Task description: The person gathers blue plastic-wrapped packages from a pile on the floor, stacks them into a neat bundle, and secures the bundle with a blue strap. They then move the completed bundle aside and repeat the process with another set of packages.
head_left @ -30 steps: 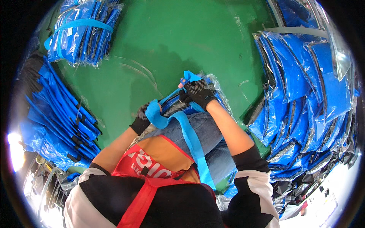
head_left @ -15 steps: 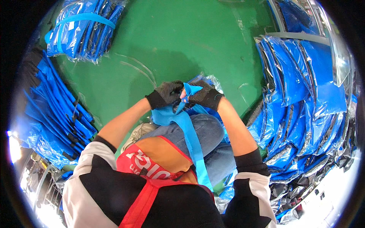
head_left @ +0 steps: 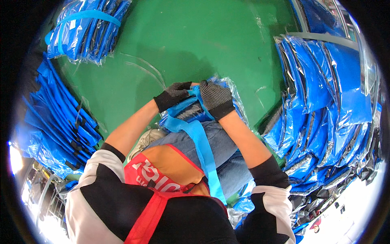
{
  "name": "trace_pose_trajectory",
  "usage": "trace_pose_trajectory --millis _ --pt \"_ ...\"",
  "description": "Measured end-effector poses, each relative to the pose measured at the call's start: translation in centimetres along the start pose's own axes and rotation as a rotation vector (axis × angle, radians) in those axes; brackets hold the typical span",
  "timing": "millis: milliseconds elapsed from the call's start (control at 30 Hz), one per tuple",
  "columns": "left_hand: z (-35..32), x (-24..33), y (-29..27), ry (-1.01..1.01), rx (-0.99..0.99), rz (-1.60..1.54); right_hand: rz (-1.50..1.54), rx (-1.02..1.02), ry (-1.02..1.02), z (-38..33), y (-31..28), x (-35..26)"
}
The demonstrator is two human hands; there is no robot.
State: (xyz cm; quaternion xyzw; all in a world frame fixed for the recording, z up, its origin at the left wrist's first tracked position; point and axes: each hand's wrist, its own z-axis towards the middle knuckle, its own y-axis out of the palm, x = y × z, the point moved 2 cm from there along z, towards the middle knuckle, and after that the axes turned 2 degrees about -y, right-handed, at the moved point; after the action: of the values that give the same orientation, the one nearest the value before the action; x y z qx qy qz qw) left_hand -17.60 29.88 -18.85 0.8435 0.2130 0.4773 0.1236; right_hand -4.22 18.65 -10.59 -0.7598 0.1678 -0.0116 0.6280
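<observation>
Gloved fingers of our right hand curl tightly round the blue strap, gripping it where it passes over the wrapped bundle. Our left hand meets the right from the other side, its fingers bent inward and almost touching; whether they pinch the strap too, we cannot tell, since the tips run in behind the right glove. We have the bundle just beyond our knees, directly beneath both hands, its clear plastic showing past the right one. Its long axis seems to us to slant from near left to far right, though much of it is covered.

What counts most is how the strap lies from the fingers: one stretch runs down and left along the bundle, under the left wrist, while a loose tail bends back toward us and trails over our jeans, down and to the right. We judge the left hand nearer the bend where that tail begins, with the right hand over the bundle's far end. Wrapped blue stacks stand well apart on the green floor, the larger stack to our right
</observation>
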Motion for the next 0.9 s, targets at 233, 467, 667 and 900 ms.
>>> trace_pose_trajectory --millis 233,467,667,900 --pt "0.6 4.2 0.1 0.154 0.010 0.532 0.079 0.144 -0.151 -0.9 -0.3 0.6" --pt "0.6 8.9 1.6 0.438 0.273 0.909 0.087 0.157 -0.150 -1.1 -0.4 0.6" --pt "0.0 7.6 0.5 0.094 -0.107 0.341 0.202 0.098 -0.138 -1.2 0.1 0.8" --pt "-0.6 6.6 -1.4 0.121 -0.037 0.450 0.225 0.173 -0.192 -1.3 0.1 1.0"
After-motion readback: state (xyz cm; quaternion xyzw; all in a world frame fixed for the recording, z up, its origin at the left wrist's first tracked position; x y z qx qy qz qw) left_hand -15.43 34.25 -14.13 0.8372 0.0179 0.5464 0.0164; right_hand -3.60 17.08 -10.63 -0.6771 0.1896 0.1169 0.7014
